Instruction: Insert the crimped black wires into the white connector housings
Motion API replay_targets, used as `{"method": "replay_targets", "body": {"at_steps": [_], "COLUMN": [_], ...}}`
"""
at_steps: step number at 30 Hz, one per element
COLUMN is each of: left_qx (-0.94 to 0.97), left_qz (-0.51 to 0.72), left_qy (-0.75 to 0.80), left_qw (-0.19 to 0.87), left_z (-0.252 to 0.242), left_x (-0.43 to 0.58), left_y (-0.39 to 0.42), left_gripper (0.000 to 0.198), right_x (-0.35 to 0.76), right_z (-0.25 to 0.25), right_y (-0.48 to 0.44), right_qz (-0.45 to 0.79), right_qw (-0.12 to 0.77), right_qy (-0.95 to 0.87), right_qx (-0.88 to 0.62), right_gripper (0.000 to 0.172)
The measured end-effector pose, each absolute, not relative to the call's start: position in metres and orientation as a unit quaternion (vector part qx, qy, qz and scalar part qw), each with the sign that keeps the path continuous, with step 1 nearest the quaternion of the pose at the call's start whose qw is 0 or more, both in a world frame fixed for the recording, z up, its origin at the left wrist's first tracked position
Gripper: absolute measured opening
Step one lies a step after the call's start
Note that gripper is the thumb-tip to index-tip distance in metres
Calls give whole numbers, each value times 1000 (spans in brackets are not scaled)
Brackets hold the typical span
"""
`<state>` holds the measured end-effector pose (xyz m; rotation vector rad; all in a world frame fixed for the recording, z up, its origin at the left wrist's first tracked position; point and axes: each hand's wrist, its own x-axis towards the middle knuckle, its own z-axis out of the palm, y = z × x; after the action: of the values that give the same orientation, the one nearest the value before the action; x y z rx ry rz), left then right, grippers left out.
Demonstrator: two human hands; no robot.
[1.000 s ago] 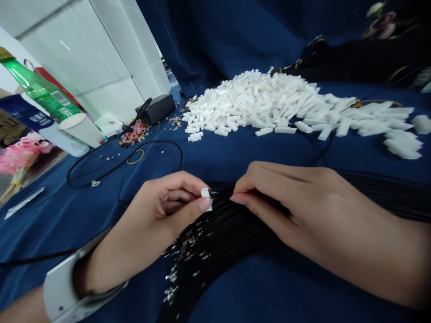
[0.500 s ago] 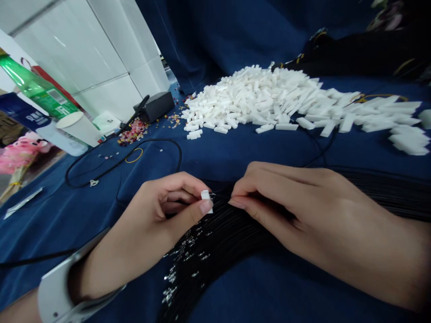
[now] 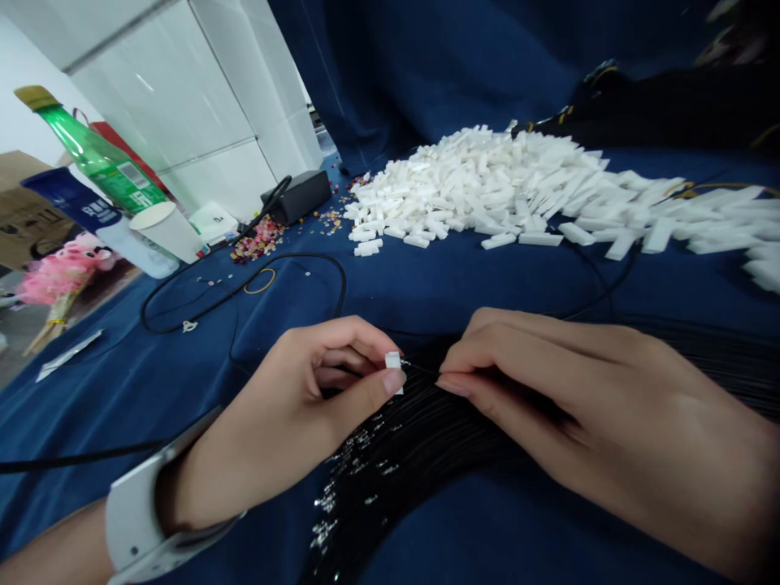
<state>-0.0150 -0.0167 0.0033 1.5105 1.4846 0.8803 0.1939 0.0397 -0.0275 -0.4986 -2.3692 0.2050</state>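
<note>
Between thumb and forefinger, my left hand pinches a small white plastic connector housing. My right hand is closed on a thin black wire, whose shiny metal terminal points left at the housing's right side. Whether the tip is inside the housing I cannot tell. Beneath both hands lies a thick bundle of black wires, with many silvery terminals at its left end. A large heap of white connector housings sits beyond my hands.
Dark blue cloth covers the surface. To the left are a black cable, a rubber band, small coloured pieces and a black box. A paper cup and green bottle stand at the far left.
The whole view has shifted, so everything appears slightly further right and lower. Both hands keep their grips, with the wire terminal still close beside the housing.
</note>
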Motion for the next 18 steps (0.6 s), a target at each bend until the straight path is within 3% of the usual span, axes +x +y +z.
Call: {"method": "replay_targets", "body": {"at_steps": [7,18], "left_qx": [585,570], "left_qz": [344,345], "left_qy": [585,568], "left_qw": [443,483], "left_z": [4,8], "left_x": [-15,-16], "left_y": [-17,-16], "left_gripper": [2,3], "right_x": [195,197], "right_z": [-28,-28], "right_y": [43,42], "right_qz": [83,62], "right_qw": [352,333], "right_qy": [-908,-920], "right_qx": [-211,-195], "right_gripper": [13,18]}}
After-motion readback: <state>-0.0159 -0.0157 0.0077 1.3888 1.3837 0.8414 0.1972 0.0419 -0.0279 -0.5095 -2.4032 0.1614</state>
